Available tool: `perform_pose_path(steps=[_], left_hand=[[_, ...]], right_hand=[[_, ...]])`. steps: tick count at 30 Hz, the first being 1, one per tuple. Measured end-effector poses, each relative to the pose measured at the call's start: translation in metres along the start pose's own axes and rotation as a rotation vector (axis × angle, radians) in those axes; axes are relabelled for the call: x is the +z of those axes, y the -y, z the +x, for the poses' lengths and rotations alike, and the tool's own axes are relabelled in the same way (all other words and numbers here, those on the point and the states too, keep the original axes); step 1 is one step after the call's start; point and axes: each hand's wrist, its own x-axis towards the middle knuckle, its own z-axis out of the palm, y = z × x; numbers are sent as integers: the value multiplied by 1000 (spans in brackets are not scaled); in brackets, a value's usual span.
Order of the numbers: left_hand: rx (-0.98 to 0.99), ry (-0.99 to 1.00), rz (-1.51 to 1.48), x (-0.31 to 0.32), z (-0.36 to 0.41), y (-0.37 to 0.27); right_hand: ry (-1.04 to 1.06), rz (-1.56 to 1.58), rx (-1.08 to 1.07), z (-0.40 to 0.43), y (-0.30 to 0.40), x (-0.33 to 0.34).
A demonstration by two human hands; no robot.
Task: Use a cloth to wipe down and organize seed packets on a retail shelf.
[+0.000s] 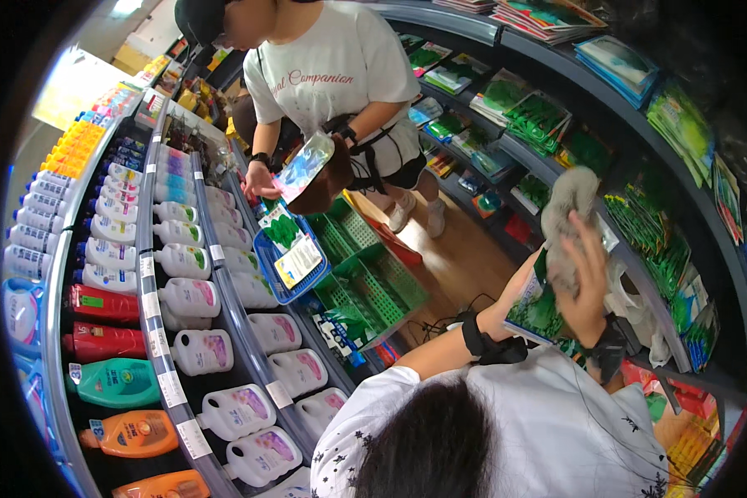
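Observation:
My left hand point(510, 292) grips a flat packet point(538, 308) with a green leafy picture, held tilted in front of my chest. My right hand point(582, 277) presses a fluffy grey cloth point(569, 193) against the packet's upper part, fingers spread over it. Part of the packet's face is hidden behind the cloth and the fingers. Both hands are beside the right-hand shelf, where bundles of green-pictured packets point(644, 230) stand. A crumpled white plastic bag point(632, 299) lies on that shelf, just beyond my right hand.
Across the aisle a person point(336, 68) holds a clear-wrapped pack point(305, 165) and a brown cloth point(324, 180). A blue basket point(320, 274) with packets rests near a green divided crate point(404, 283). Shelves of white detergent jugs point(202, 352) line the left. Black cables point(432, 327) lie on the floor.

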Motion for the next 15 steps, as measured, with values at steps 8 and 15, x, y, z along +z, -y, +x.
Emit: perform_pose_path(steps=[8,15], left_hand=[[-209,87,-214,39,31,5],[-215,-173,-38,23,-5,0]], right_hand=[[307,270,22,-52,7,-5],[-115,-138,110,-11,-9,-7]])
